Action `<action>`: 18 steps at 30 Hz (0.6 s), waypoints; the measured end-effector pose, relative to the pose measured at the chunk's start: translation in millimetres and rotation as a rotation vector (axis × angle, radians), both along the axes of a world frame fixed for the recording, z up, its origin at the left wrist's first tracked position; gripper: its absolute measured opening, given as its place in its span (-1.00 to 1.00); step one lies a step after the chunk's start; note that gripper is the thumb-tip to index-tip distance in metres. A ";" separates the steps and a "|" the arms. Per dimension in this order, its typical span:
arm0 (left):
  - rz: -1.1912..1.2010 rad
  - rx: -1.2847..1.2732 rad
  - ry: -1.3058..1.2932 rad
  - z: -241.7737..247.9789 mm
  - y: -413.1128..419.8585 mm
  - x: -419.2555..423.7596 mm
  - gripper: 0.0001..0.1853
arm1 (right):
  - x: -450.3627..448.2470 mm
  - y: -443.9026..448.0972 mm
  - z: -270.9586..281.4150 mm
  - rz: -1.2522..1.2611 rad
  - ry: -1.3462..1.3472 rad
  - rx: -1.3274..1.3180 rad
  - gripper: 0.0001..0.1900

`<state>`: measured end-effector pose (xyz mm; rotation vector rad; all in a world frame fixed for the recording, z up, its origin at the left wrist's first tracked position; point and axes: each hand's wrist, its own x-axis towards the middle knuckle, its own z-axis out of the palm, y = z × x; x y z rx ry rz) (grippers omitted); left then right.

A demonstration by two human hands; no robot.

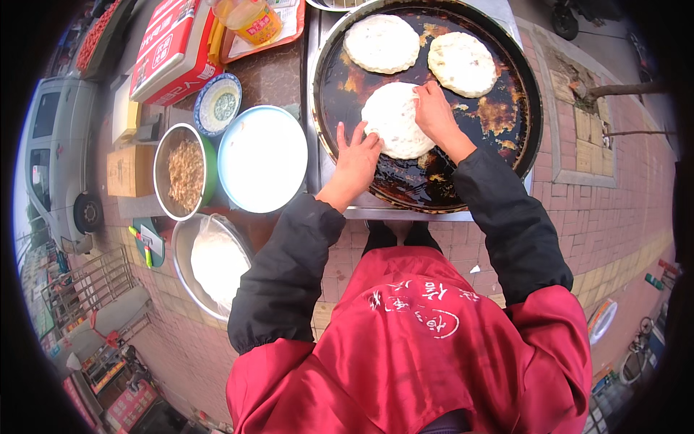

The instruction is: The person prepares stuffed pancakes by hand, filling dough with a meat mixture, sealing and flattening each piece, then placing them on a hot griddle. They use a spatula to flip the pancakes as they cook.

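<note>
Three pale, round dough flatbreads lie in a large black round griddle pan (504,146) with an oily, browned bottom. Both my hands are at the nearest flatbread (394,122). My left hand (357,165) has its fingers spread, their tips touching the dough's lower left edge. At the upper right edge, my right hand (435,115) has its fingers bunched on the dough; they hide part of the rim. Beyond it are the far left flatbread (381,43) and the far right flatbread (462,64), both apart from my hands.
To the left stand a white round tray (262,157), a bowl of brownish filling (185,174), a blue-patterned bowl (217,104) and a plastic-covered dough basin (217,266). Farther off are a red-and-white box (172,51) and an oil bottle (252,21). Brick paving (585,217) lies right.
</note>
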<state>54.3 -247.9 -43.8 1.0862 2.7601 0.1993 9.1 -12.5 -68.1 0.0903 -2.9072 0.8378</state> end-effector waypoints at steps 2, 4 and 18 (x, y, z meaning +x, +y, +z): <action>0.023 -0.016 0.022 0.2 -0.3 -1.8 -0.51 | -2.5 -4.6 0.5 0.171 -0.049 0.002 -0.74; 0.073 -0.020 0.079 0.2 -1.4 -3.7 -0.49 | -6.1 -7.6 0.6 0.005 -0.155 0.076 -0.73; -0.014 0.010 0.028 1.8 -8.8 -12.4 -0.53 | -15.4 -26.8 0.1 0.443 0.117 0.020 -0.68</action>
